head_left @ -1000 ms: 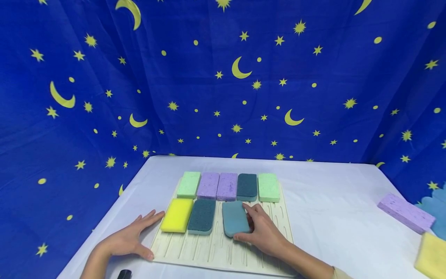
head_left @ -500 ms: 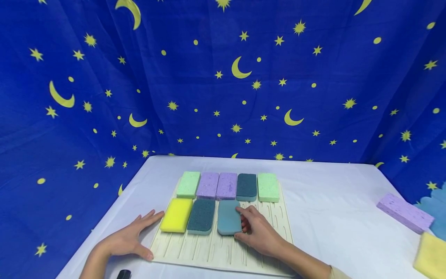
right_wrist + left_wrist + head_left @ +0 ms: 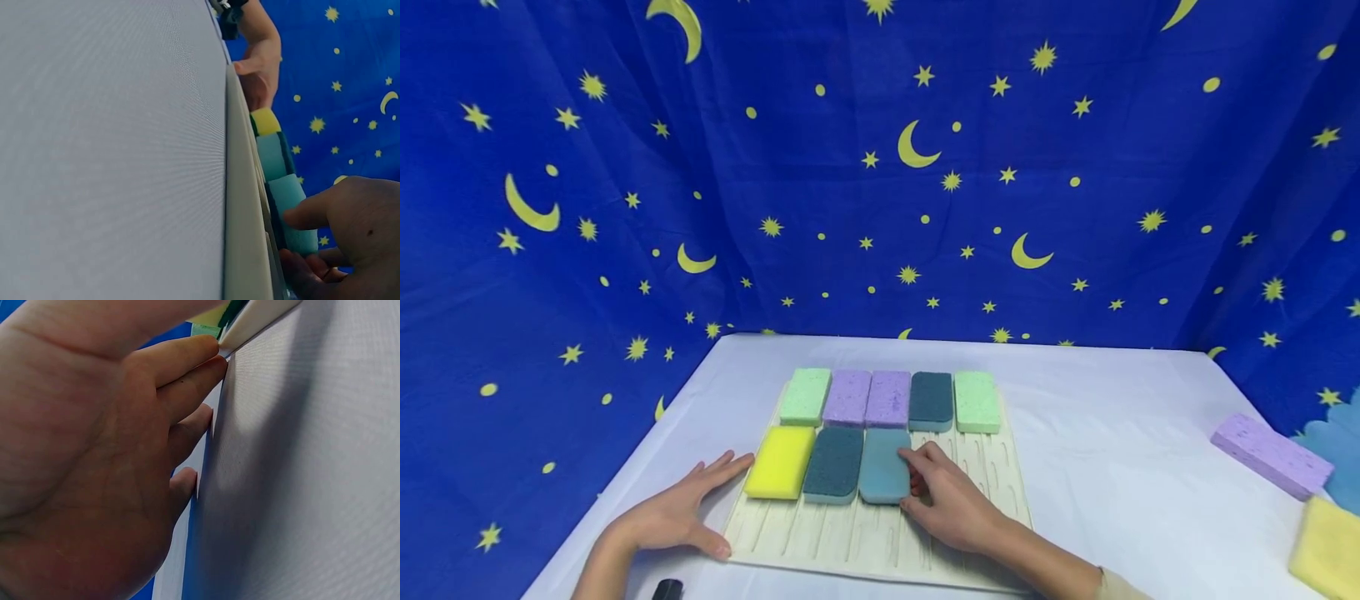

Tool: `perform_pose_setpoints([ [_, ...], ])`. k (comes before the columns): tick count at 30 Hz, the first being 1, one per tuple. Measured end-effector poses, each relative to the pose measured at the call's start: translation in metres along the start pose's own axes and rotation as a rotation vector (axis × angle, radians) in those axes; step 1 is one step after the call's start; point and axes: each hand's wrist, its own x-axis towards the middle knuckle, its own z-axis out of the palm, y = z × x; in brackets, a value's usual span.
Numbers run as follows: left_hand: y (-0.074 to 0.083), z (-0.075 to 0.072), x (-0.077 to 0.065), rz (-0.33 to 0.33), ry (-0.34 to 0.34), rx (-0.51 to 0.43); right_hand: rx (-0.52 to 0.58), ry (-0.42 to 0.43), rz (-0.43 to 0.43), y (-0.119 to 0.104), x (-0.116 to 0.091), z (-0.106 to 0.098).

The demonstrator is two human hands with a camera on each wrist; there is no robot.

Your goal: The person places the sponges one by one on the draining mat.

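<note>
My right hand (image 3: 951,507) grips a blue scouring sponge (image 3: 882,468) by its right side, thumb near the front corner and fingers near the back. In the right wrist view its dark scouring layer faces the cream ridged mat (image 3: 850,550). Just left of it lies another blue sponge (image 3: 833,468), dark scouring face up, then a yellow sponge (image 3: 779,463). Fingers spread, my left hand (image 3: 676,510) rests at the mat's left edge, its thumb at the front corner.
Along the mat's back runs a row: a mint sponge (image 3: 806,397), two purple sponges (image 3: 847,398), a dark-topped sponge (image 3: 931,402), another mint sponge (image 3: 977,402). Far right are a purple sponge (image 3: 1272,456) and a pale yellow block (image 3: 1327,546). A black object (image 3: 667,590) lies at the front left.
My right hand has slid the blue sponge leftward and straightened it, closing the gap to the dark-topped sponge beside it. My left hand has stayed in place.
</note>
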Motion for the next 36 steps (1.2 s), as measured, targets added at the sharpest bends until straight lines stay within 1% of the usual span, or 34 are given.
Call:
perform_pose_setpoints([
  [5, -0.006, 0.002, -0.006, 0.026, -0.006, -0.015, -0.022, -0.021, -0.03, -0.002, 0.001, 0.002],
  [7, -0.006, 0.003, -0.005, 0.047, 0.003, -0.01, -0.049, -0.013, -0.023, -0.003, -0.001, 0.001],
  [10, -0.005, 0.004, -0.003, 0.057, 0.014, -0.003, -0.081, 0.004, -0.011, -0.003, -0.005, -0.002],
  [17, 0.0, 0.002, 0.001, 0.074, 0.002, -0.007, -0.108, 0.03, -0.043, 0.001, -0.007, -0.014],
  [20, 0.001, 0.001, 0.002, 0.076, 0.002, -0.004, -0.129, 0.048, -0.05, 0.005, -0.009, -0.023],
  [22, 0.002, 0.001, 0.002, 0.066, -0.001, -0.001, -0.136, 0.061, -0.041, 0.007, -0.011, -0.031],
  [25, 0.002, 0.001, 0.002, 0.054, 0.005, 0.0, -0.135, 0.101, -0.028, 0.012, -0.015, -0.044],
  [30, 0.0, 0.002, 0.001, 0.057, 0.006, 0.012, -0.149, 0.191, 0.023, 0.025, -0.024, -0.065],
  [36, -0.002, 0.004, 0.002, 0.048, -0.003, 0.004, -0.213, 0.261, 0.07, 0.044, -0.035, -0.092],
])
